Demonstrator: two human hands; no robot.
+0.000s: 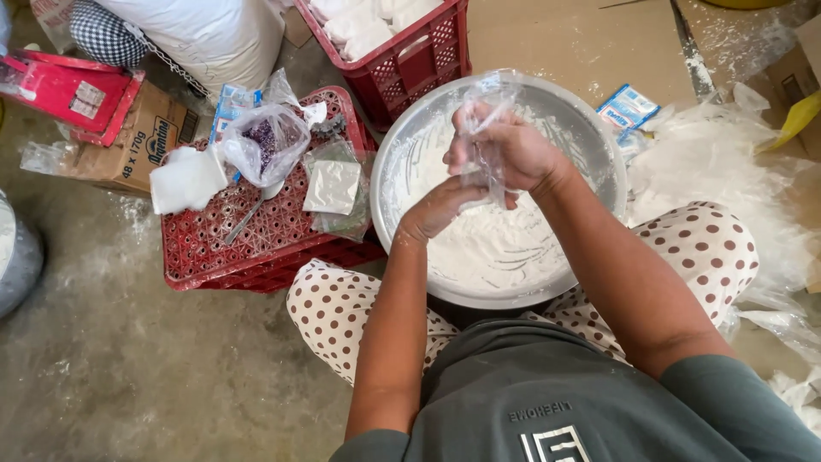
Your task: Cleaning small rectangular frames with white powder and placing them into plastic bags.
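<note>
A wide metal bowl point(402, 145) holding white powder point(505, 248) sits on the floor between my knees. Above it, my right hand point(513, 150) grips a small clear plastic bag point(487, 98) whose open top sticks up past my fingers. My left hand point(436, 210) is tucked under the right one, fingers closed at the bag's lower part. Whether powder is in the bag I cannot tell.
An upturned red crate point(256, 239) at my left carries small white packets point(186, 178), a bag of purple bits point(265, 141) and a spoon point(244, 221). Another red crate point(410, 60) with filled white bags stands behind. Clear plastic bags point(718, 158) pile at the right. A cardboard box point(137, 141) lies far left.
</note>
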